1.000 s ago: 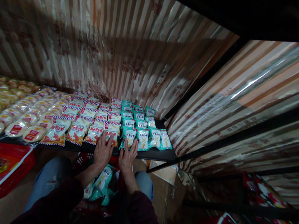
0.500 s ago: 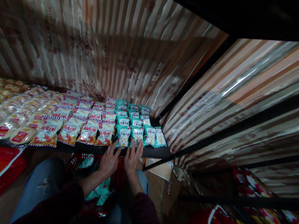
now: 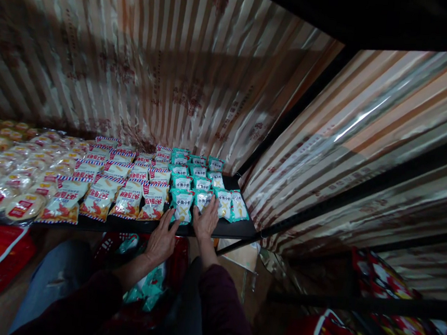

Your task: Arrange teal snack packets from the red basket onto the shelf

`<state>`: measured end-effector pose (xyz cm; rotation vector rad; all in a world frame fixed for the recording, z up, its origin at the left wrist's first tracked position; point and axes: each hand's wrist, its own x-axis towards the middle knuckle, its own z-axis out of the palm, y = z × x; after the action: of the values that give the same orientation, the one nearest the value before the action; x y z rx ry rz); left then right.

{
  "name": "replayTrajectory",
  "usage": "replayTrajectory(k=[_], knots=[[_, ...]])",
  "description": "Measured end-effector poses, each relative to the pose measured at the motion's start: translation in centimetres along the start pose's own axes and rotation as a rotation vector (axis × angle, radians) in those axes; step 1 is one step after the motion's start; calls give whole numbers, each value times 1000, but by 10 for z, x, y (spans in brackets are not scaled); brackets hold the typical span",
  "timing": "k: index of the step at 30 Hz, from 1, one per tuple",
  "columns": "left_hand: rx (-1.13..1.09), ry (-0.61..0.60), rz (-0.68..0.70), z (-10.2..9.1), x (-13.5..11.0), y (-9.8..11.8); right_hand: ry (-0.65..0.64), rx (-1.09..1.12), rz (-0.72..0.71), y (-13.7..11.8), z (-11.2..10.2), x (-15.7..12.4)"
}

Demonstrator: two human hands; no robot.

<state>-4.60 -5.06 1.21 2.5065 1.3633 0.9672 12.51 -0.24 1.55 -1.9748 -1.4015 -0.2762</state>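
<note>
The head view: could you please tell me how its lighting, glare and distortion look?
In the head view the light is dim, brightest on the teal packets by the left hand and right hand; the person's legs lie in deep shadow; a glare streak crosses the striped sheeting at right, its stripes fanned out by wide-angle distortion.

"小鱼小…" on teal packets point(image 3: 182, 205)

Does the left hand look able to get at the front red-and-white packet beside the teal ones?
Probably yes. The left hand rests at the shelf edge, touching a teal packet, and the red-and-white packet lies uncovered right beside it in the front row.
</note>
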Motion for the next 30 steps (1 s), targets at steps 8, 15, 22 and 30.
replayTrajectory(k=[8,15,22,30], knots=[[-19,16,24,4,8,-5,70,53,77,2,1,-3],[-60,34,50,4,14,-8,58,85,107,-1,5,-5],[-107,24,-7,-1,19,-9,77,66,115,-3,6,-9],[-127,33,-66,2,29,-10,108,164,-75,-15,-12,-25]])
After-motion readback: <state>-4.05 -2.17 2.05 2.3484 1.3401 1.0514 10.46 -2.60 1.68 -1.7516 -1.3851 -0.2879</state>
